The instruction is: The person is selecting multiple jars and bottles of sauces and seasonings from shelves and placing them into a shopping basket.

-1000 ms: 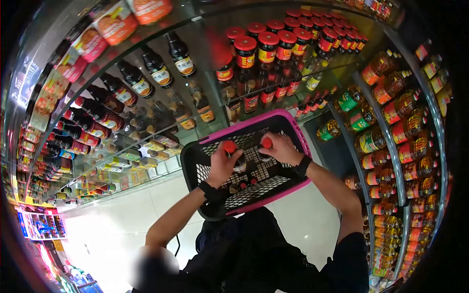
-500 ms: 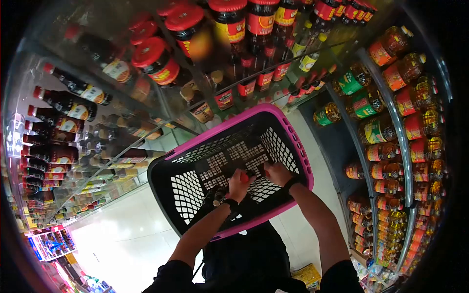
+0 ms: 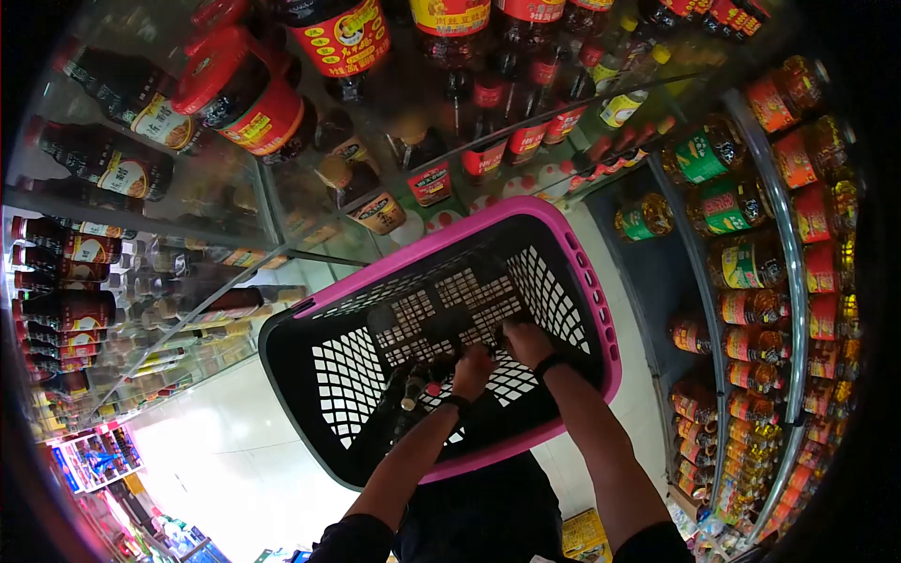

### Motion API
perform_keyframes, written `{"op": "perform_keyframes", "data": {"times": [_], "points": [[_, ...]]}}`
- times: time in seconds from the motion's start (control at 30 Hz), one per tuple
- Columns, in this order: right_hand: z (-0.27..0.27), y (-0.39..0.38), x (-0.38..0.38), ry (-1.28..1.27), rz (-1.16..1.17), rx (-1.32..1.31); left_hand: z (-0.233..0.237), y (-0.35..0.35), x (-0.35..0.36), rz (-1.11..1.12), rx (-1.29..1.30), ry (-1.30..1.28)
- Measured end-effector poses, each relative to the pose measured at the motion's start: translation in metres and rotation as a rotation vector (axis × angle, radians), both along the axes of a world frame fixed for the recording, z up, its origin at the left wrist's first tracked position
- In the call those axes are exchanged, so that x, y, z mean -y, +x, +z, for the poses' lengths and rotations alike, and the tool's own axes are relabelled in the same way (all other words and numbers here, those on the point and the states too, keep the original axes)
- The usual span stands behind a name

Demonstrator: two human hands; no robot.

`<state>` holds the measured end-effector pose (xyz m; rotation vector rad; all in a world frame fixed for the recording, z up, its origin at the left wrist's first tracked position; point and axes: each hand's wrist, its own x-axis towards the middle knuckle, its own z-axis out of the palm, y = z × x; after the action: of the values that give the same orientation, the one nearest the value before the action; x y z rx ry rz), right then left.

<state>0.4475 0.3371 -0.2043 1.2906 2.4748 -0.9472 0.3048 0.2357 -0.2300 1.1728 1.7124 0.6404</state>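
Observation:
A black shopping basket with a pink rim [image 3: 615, 375] stands in front of me, and both my hands are down inside it. Several dark bottles [image 3: 411, 387] lie in its near left part, one with a pale cap and one with a red cap [image 3: 433, 388]. Just right of those caps is my left hand [image 3: 472, 372], its fingers curled; what they hold, if anything, is hidden. My right hand [image 3: 527, 344] is close beside it, over the basket's middle, with bent fingers around something dark that I cannot make out.
Glass shelves with red-lidded sauce jars [image 3: 253, 117] and dark bottles [image 3: 66, 239] rise ahead and to the left. Oil bottles [image 3: 741, 263] fill a rack with metal rails [image 3: 793, 281] on the right. A yellow box [image 3: 586, 535] lies on the floor near my body.
My left hand has moved down and slightly right, and the red at its fingers no longer shows. The right hand has shifted little. The view has moved closer to the shelves.

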Motion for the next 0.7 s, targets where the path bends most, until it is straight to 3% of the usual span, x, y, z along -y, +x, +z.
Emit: {"op": "perform_keyframes", "data": {"times": [0.07,0.1,0.13,0.37,0.43,0.6,0.7], "points": [[-0.013,-0.004,0.001,0.030,-0.103,-0.080,-0.006,-0.001,0.001,0.004,0.050,-0.046],[-0.019,-0.005,0.002,0.061,-0.210,-0.160,-0.014,-0.003,0.001,-0.044,0.070,0.058],[-0.024,-0.005,0.002,0.059,-0.207,-0.161,-0.021,-0.004,0.001,-0.092,0.090,0.162],[-0.038,-0.006,0.012,-0.071,-0.236,0.053,-0.037,-0.002,0.005,-0.360,-0.039,0.191],[-0.046,-0.012,0.017,0.016,-0.270,0.044,-0.033,-0.008,0.004,-0.446,-0.015,-0.018],[-0.043,-0.007,0.022,0.060,-0.176,0.104,-0.047,-0.001,0.011,-0.426,-0.079,0.099],[-0.040,-0.013,0.019,-0.111,-0.168,0.210,-0.044,-0.004,0.002,-0.459,-0.139,0.089]]}}
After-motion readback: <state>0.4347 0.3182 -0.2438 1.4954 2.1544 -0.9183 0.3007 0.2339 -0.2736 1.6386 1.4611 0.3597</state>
